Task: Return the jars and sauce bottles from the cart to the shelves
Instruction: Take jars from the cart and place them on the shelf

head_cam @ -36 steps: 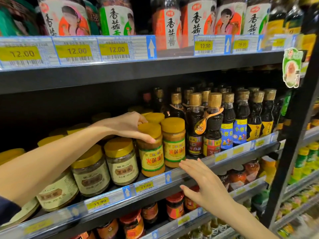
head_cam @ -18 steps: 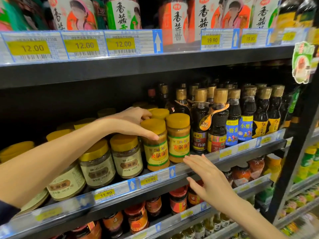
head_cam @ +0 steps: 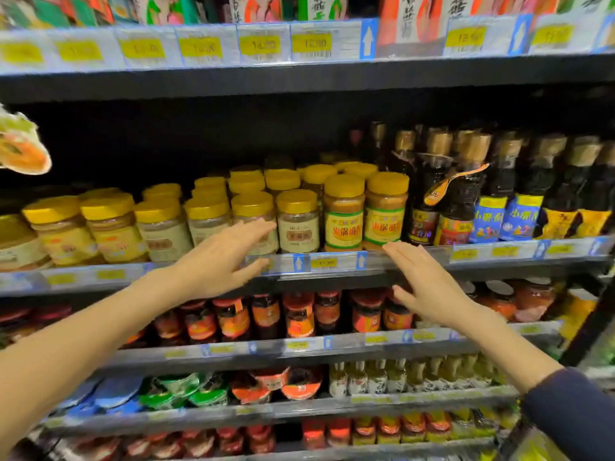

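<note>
Two brown sauce jars with yellow lids and green-yellow labels (head_cam: 344, 211) stand side by side on the middle shelf (head_cam: 332, 262). Pale jars with yellow lids (head_cam: 298, 221) fill the row to their left. Dark sauce bottles with gold caps (head_cam: 462, 191) stand to their right. My left hand (head_cam: 219, 257) hovers in front of the pale jars, fingers spread, holding nothing. My right hand (head_cam: 426, 284) is open just below the shelf edge, under the right brown jar, also empty. No cart is visible.
The top shelf (head_cam: 299, 44) carries tall labelled jars above yellow price tags. Red-lidded jars (head_cam: 299, 314) line the shelf below my hands, with sealed cups and small bottles further down. A round promo tag (head_cam: 20, 148) hangs at the left. The view is motion-blurred.
My left hand has come off the brown jar's lid and pulled back in front of the shelf. The view has swung left, showing more of the jar row. My right hand stays open near the shelf edge.
</note>
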A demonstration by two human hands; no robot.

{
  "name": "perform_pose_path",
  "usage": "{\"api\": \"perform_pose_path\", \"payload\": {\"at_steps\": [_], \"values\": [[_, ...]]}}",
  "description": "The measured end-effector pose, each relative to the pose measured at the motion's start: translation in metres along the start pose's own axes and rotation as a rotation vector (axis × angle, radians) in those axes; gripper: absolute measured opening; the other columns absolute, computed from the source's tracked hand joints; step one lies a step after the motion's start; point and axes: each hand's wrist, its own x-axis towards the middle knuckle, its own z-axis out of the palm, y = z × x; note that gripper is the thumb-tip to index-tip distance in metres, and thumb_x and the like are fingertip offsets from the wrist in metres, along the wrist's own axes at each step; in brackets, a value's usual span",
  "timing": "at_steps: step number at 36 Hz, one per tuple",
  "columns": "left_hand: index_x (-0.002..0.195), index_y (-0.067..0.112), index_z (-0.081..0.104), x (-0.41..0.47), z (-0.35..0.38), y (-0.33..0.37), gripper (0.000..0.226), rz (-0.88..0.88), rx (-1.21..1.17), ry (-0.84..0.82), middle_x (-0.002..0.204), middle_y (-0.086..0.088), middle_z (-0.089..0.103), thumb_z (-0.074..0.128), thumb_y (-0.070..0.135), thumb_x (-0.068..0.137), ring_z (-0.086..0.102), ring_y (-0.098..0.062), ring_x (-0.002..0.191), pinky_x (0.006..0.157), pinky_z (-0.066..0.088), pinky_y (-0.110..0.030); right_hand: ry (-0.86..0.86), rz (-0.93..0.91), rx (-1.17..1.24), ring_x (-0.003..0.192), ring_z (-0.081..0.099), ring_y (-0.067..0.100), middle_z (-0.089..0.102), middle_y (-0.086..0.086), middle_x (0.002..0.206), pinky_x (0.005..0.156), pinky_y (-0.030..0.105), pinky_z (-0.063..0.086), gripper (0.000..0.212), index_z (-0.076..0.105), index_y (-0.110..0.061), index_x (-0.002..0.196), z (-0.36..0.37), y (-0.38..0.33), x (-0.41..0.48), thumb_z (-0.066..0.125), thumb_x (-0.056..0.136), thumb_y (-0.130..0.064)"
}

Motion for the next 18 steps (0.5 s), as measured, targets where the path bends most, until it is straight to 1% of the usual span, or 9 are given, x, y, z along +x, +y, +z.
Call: {"api": "perform_pose_path", "payload": {"at_steps": [3,5,6,9,12,15,18], "values": [[0.147,0.015,0.023,-0.038,0.001,0.002,0.068,-0.065,0.051,-0.052,0.151,-0.005,0.033,0.043,0.044,0.088,0.033,-0.021,0.138,0.11,0.026,-0.028,-0.081,0.024,-0.025,0.145,0.012,0.019,0.016,0.004,0.157,0.119,0.038,0.01,0.075,0.014,-0.014,0.149,-0.008,-0.004,-0.001,0.057,0.089,-0.026],[0.147,0.016,0.022,-0.064,-0.001,0.0,0.066,-0.11,0.074,-0.078,0.151,-0.004,0.032,0.049,0.04,0.092,0.032,-0.021,0.138,0.111,0.026,-0.029,-0.113,0.038,-0.051,0.146,0.009,0.02,0.012,0.004,0.158,0.119,0.039,0.01,0.076,0.011,-0.014,0.149,-0.012,-0.011,-0.003,0.056,0.089,-0.028],[0.148,0.017,0.021,-0.077,-0.003,-0.002,0.066,-0.135,0.091,-0.099,0.152,-0.002,0.03,0.051,0.038,0.093,0.031,-0.019,0.139,0.111,0.025,-0.029,-0.111,0.034,-0.061,0.146,0.01,0.021,0.013,0.005,0.157,0.119,0.04,0.011,0.076,0.011,-0.014,0.149,-0.014,-0.016,-0.003,0.057,0.089,-0.028],[0.149,0.019,0.017,-0.114,-0.009,-0.01,0.068,-0.251,0.168,-0.159,0.154,0.001,0.027,0.048,0.043,0.092,0.03,-0.016,0.14,0.111,0.027,-0.029,-0.055,-0.033,-0.049,0.142,0.022,0.026,0.025,0.01,0.153,0.117,0.042,0.019,0.07,0.024,-0.011,0.146,-0.017,-0.038,-0.003,0.06,0.087,-0.022],[0.148,0.019,0.018,-0.152,-0.016,-0.021,0.068,-0.389,0.225,-0.199,0.154,0.001,0.027,0.044,0.048,0.093,0.029,-0.015,0.14,0.111,0.028,-0.029,0.014,-0.145,-0.005,0.132,0.039,0.034,0.044,0.017,0.142,0.109,0.044,0.03,0.062,0.041,-0.006,0.138,-0.016,-0.069,0.004,0.066,0.082,-0.015],[0.148,0.02,0.021,-0.195,-0.023,-0.036,0.068,-0.493,0.221,-0.231,0.153,0.001,0.03,0.043,0.051,0.092,0.032,-0.015,0.139,0.11,0.032,-0.03,-0.02,-0.26,0.032,0.125,0.047,0.036,0.051,0.018,0.135,0.103,0.044,0.039,0.061,0.048,-0.002,0.133,-0.005,-0.111,0.015,0.071,0.078,-0.016],[0.147,0.019,0.025,-0.242,-0.032,-0.052,0.065,-0.58,0.226,-0.259,0.151,0.0,0.033,0.042,0.05,0.092,0.035,-0.016,0.137,0.107,0.033,-0.029,-0.069,-0.411,0.041,0.109,0.061,0.038,0.062,0.021,0.12,0.088,0.045,0.05,0.063,0.057,0.001,0.123,0.011,-0.162,0.03,0.081,0.066,-0.013]]}}
